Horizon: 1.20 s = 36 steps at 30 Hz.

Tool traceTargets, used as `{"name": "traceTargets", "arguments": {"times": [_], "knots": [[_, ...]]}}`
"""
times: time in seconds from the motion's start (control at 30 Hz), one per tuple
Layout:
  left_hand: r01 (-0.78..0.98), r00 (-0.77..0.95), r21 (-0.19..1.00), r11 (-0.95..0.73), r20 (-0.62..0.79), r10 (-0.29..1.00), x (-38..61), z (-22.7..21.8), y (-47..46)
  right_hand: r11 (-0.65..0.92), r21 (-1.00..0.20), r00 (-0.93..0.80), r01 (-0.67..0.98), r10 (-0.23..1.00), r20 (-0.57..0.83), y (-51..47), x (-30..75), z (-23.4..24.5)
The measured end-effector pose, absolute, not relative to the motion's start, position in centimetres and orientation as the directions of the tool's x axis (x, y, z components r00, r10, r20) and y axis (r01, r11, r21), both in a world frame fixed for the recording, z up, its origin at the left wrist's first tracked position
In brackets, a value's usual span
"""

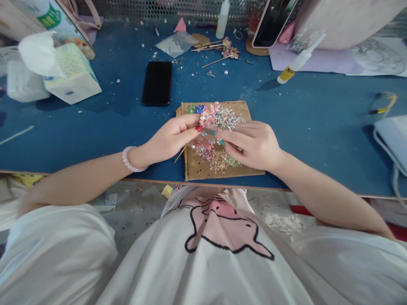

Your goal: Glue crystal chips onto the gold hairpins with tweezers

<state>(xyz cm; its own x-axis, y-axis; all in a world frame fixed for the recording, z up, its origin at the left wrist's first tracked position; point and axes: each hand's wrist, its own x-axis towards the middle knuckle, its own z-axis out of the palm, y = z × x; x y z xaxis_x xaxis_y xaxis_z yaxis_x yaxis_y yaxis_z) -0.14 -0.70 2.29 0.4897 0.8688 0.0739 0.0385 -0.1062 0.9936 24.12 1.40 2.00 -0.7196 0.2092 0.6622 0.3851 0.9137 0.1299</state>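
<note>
In our left hand (168, 137), the grip is closed on a pink, flower-like ornament (208, 115) with pearly and glittering parts, held just above the far half of a flat brown cardboard piece (193, 170). A thin gold-coloured stick (180, 154) slants out below that hand, toward us. Our right hand (256, 142) reaches in from the other side, its teal-nailed fingertips close to the ornament; we cannot tell whether its grip is clamped on anything.

On the cardboard we see heaped silvery sparkling bits (228, 118), small clusters of deep-blue beads (199, 109) and green beads (190, 108) at the far left corner, and golden-brown bits (218, 162) nearer us. The cardboard lies at the near edge of our blue desk (114, 135). Beyond it are a black rectangular phone (157, 83), gold-stemmed pins with pinkish heads (227, 48) and an upright white bottle with a yellow label (291, 70).
</note>
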Motion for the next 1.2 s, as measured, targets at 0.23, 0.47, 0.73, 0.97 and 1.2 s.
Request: {"name": "traceTargets", "arguments": {"times": [0.23, 0.47, 0.73, 0.97, 1.2], "knots": [[0.036, 0.494, 0.995, -0.096, 0.066, 0.867, -0.11, 2.38, -0.71, 0.915, 0.128, -0.719, 0.382, 0.208, 0.663, 1.37, 24.09, 2.07], [0.03, 0.504, 0.991, -0.128, 0.095, 0.858, -0.16, 2.3, -0.76, 0.917, 0.131, -0.713, 0.376, 0.196, 0.674, 1.38, 24.08, 1.97], [0.059, 0.507, 0.984, -0.167, 0.115, 0.854, -0.21, 2.19, -0.73, 0.918, 0.122, -0.697, 0.378, 0.195, 0.69, 1.39, 24.07, 1.76], [0.094, 0.51, 0.981, -0.169, 0.098, 0.855, -0.2, 2.31, -0.77, 0.917, 0.111, -0.707, 0.384, 0.214, 0.674, 1.38, 24.1, 1.64], [0.096, 0.515, 0.976, -0.197, 0.121, 0.848, -0.19, 2.31, -0.77, 0.921, 0.09, -0.714, 0.379, 0.229, 0.662, 1.43, 24.22, 1.58]]}}
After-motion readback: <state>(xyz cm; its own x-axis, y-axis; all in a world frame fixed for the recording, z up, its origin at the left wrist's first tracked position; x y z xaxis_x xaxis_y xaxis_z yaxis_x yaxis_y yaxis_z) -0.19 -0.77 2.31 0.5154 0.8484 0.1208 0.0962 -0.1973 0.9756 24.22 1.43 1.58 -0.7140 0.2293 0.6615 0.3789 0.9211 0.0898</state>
